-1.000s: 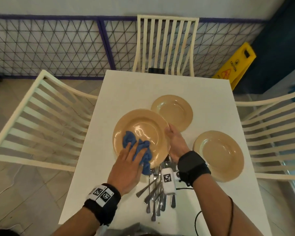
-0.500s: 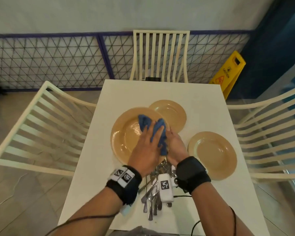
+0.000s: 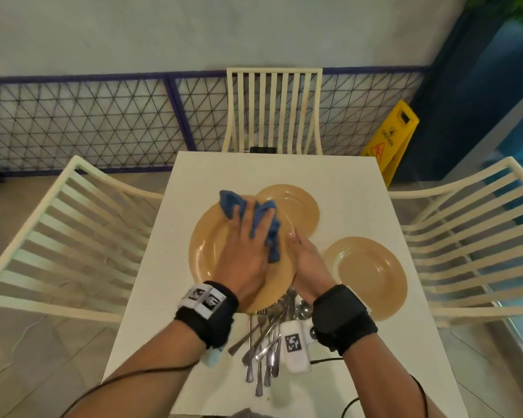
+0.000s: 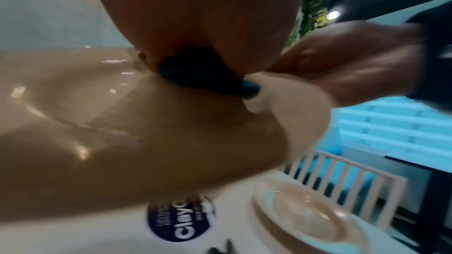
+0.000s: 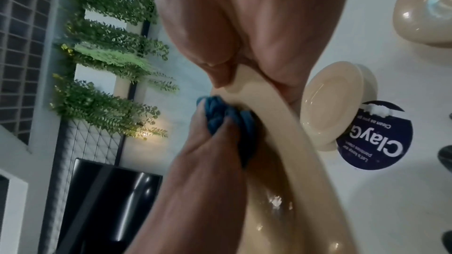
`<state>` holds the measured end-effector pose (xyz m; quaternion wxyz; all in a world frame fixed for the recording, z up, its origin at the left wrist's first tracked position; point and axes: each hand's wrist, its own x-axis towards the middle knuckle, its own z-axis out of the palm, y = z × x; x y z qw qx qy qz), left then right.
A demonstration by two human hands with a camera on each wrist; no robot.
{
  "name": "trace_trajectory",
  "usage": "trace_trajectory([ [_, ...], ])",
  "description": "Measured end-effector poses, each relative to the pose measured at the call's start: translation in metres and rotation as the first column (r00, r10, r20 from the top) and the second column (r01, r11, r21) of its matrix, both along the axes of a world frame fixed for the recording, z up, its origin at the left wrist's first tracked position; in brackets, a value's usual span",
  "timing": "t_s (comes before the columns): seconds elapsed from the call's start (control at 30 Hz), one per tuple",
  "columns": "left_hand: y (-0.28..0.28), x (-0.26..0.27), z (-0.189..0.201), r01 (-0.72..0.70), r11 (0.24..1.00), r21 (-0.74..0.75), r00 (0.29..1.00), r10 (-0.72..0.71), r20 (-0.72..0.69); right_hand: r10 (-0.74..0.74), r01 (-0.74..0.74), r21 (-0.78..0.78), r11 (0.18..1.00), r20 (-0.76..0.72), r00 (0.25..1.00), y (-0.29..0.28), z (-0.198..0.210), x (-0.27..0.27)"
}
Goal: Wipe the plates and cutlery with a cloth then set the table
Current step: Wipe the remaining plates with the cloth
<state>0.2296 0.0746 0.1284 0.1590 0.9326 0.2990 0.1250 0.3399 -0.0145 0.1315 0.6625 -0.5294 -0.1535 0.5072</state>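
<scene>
My left hand (image 3: 248, 251), fingers spread flat, presses the soft blue cloth (image 3: 230, 203) onto the large glazed plate (image 3: 207, 251), which is tilted above the tabletop (image 3: 344, 182). My right hand (image 3: 307, 267) pinches the plate's right rim. The plate looks stiff, slick and probably breakable, so the rim is the best place to hold it. The cutlery (image 3: 266, 342) is partly hidden under the plate and my wrists.

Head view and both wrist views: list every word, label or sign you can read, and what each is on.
"CAUTION": on the yellow floor sign.
"ClayG": on the round dark-blue sticker stuck to the white table; the word's end is hidden.
"Clean as you g": same sticker, small print, cut off.
Other small lines on the sticker: too blurred to read.
Wrist tags: square code patterns only, no words.
</scene>
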Motion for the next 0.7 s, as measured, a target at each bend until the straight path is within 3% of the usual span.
trace_trajectory([
  [0.1,-0.047,0.001,-0.001,0.183,0.981,0.063,0.978,-0.188,0.091,-0.042,0.044,-0.057,0.997,0.027,0.999,-0.004,0.006,0.021],
  [0.2,-0.05,-0.033,-0.023,0.326,0.918,0.225,0.945,-0.308,-0.114,-0.057,0.067,-0.095,0.993,0.108,0.992,-0.021,0.009,0.043],
  [0.27,-0.027,-0.057,-0.03,0.237,0.949,0.207,0.96,-0.195,-0.203,-0.003,0.018,-0.106,0.994,0.144,0.99,-0.03,0.007,0.046],
  [0.33,-0.001,-0.061,-0.026,0.103,0.979,0.176,0.978,-0.068,-0.196,0.058,-0.047,-0.086,0.995,0.128,0.99,-0.034,0.006,0.037],
  [0.4,0.014,-0.046,-0.015,-0.021,0.989,0.144,0.998,0.029,-0.056,0.095,-0.086,-0.086,0.993,0.113,0.989,-0.029,0.005,0.019],
  [0.47,0.016,-0.018,0.001,-0.076,0.997,-0.019,0.997,0.076,0.003,0.1,-0.095,-0.056,0.994,0.092,0.991,-0.022,0.004,0.004],
  [0.63,-0.031,0.015,0.008,0.203,0.972,-0.122,0.977,-0.192,0.091,-0.014,0.013,-0.001,1.0,-0.023,1.0,-0.02,0.008,0.016],
  [0.7,-0.044,0.003,-0.002,0.304,0.952,-0.036,0.952,-0.302,0.058,-0.055,0.055,-0.006,0.998,-0.077,0.996,-0.031,0.01,0.031],
])
